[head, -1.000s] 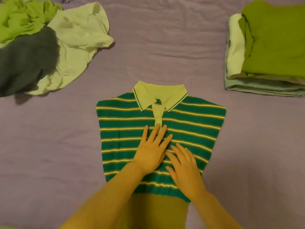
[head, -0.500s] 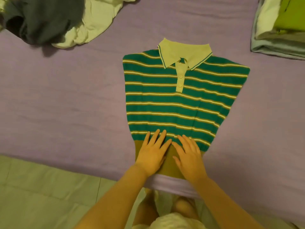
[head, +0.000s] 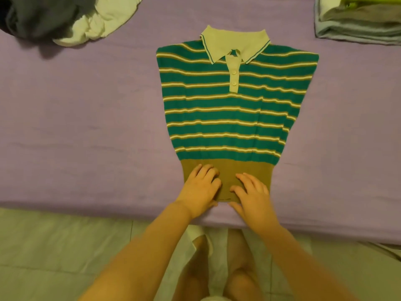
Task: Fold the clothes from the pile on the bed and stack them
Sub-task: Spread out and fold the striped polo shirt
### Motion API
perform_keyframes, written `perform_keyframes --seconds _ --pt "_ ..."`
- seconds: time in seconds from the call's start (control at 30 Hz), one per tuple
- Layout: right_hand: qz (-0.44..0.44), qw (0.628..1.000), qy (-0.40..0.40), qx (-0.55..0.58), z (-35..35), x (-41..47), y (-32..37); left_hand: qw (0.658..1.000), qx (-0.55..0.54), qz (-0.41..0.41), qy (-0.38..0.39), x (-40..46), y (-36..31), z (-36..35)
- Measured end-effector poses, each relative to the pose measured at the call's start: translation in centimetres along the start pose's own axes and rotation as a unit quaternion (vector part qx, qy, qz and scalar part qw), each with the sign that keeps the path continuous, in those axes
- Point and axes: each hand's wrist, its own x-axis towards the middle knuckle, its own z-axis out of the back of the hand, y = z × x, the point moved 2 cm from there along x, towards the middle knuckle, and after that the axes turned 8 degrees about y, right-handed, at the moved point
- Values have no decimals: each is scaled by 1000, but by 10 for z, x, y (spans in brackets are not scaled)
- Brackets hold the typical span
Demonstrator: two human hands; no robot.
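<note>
On shirt hem (head: 225, 169): left hand (head: 200, 189), right hand (head: 252, 192) side by side, fingers curled.

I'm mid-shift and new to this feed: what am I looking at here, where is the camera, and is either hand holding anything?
There is no machine here: these are a person's two bare hands, filmed by one wide-angle camera on their head, looking down. A striped polo shirt lies flat on a purple bed, collar away from the person, sleeves tucked out of sight. The left hand and right hand rest on its plain brown hem, fingers bent at the near edge; a firm grip is not clear. At upper left lies the unfolded pile; at upper right, the folded stack.
</note>
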Motion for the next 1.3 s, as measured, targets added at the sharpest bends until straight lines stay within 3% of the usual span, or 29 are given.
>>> perform_keyframes --seconds 0.13,0.23,0.37,0.53,0.67,0.87,1.17,1.3 --pt "-11 999 -1 -46 3 7 5 1000 24 -13 -15 -1 -3 3" --pt "-29 999 3 -15 7 13 0 999 7 -27 -34 1 0 14" --pt "-33 999 2 35 30 32 -18 992 -121 37 14 14 20 43" --pt "-23 999 -26 -4 84 80 -35 971 -204 112 -60 41 54 97" --pt "6 995 -25 -93 135 132 -54 967 -178 158 -88 70 86 139" --pt "56 992 14 -110 195 199 -94 953 -174 212 -125 118 130 187" --pt "51 992 -21 -115 226 275 -128 923 -181 283 -187 184 171 222" --pt "45 985 -27 -166 231 309 -141 936 -148 266 -178 212 193 229"
